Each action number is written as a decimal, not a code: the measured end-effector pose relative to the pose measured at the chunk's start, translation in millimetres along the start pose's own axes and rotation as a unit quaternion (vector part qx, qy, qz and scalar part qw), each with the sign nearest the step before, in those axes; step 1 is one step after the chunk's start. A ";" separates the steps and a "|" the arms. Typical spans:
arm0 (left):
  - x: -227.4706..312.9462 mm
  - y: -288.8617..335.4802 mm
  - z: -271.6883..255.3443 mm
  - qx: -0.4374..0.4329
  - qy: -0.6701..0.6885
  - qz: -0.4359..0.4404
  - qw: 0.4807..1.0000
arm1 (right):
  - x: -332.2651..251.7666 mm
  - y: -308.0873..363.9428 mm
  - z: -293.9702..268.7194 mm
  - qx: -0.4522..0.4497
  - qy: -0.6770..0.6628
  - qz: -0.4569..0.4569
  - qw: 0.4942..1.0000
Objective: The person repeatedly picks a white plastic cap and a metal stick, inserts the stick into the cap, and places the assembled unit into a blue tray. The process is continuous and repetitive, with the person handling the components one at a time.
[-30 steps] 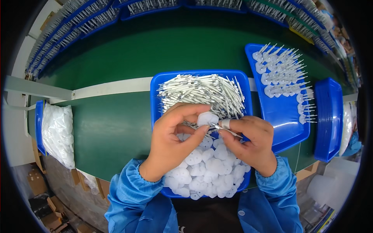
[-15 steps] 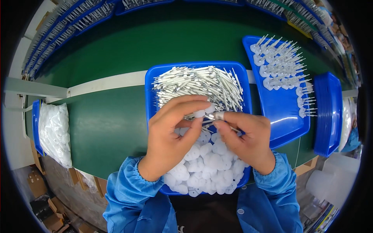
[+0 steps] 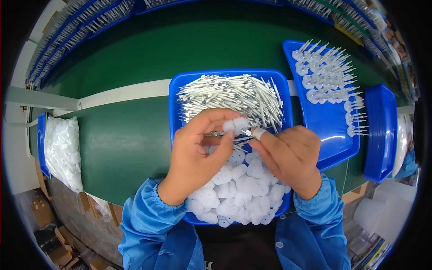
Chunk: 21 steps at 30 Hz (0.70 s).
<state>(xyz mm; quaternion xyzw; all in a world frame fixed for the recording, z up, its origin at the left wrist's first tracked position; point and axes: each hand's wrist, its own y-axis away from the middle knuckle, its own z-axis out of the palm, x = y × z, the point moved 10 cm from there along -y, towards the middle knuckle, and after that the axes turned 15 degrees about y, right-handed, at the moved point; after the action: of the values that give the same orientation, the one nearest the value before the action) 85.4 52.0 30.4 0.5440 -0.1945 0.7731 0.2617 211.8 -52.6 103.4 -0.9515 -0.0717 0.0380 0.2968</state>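
My left hand pinches a translucent white lobed plastic disc between thumb and fingers. Close by on the right, my right hand is closed on thin white rods with metal ends; how many it holds is hidden. One finger of that hand wears a whitish wrap. The rod tips meet the disc's edge, though whether one is inserted I cannot tell. Both hands hover over a blue tray. Its far half holds a heap of loose rods, its near half a pile of white discs.
To the right, a second blue tray carries rows of discs with upright rods. Stacked blue trays stand beyond it. A filled clear bag lies at the left on the green table. Rod-filled trays line the back.
My right hand has turned, its back now facing up more, and shifted slightly right. The disc in my left hand has tilted, showing more of its face.
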 end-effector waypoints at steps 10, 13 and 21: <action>-5.7 1.7 0.5 -0.006 -0.049 -0.010 0.999 | -11.8 2.4 2.9 0.074 0.043 -0.001 0.996; -3.2 3.1 -2.6 0.005 -0.072 0.003 0.997 | -8.1 2.0 7.3 0.038 -0.037 0.022 0.998; 0.7 -1.3 1.3 -0.015 0.030 0.014 0.999 | 16.9 6.3 11.1 0.025 -0.161 0.143 0.976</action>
<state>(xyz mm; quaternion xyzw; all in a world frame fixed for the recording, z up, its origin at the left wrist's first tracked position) 86.9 52.4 31.5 0.5134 -0.2061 0.7899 0.2646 227.9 -48.9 90.2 -0.9257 0.0194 0.2341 0.2966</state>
